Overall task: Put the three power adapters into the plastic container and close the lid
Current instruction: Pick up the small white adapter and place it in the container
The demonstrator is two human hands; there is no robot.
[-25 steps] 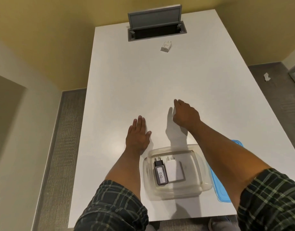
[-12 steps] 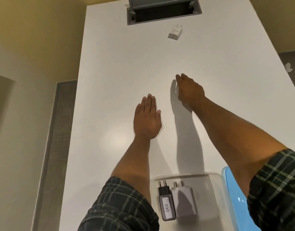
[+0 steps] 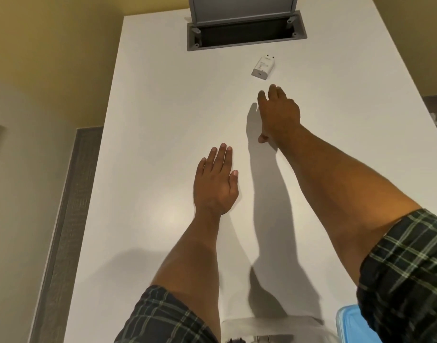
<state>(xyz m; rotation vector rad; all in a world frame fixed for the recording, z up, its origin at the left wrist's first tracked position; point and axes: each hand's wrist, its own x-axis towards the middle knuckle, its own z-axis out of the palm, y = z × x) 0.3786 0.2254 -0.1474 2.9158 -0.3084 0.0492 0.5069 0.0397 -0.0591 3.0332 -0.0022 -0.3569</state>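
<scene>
A white power adapter (image 3: 263, 67) lies on the white table (image 3: 163, 120) near the far end, prongs pointing away. My right hand (image 3: 278, 112) is stretched out just short of it, fingers apart, holding nothing. My left hand (image 3: 216, 180) rests flat on the table, palm down and empty. The clear plastic container (image 3: 269, 323) shows only its far rim at the bottom edge, with the prongs of two adapters just visible inside. The blue lid (image 3: 348, 325) lies to its right, partly under my right sleeve.
An open grey cable hatch (image 3: 244, 33) with its flap raised is set into the table just beyond the white adapter. Yellow wall and grey carpet lie off the table's left side.
My right hand has reached farther along the table toward the white adapter. My view has moved forward, so the container has slid almost out of the bottom of the frame.
</scene>
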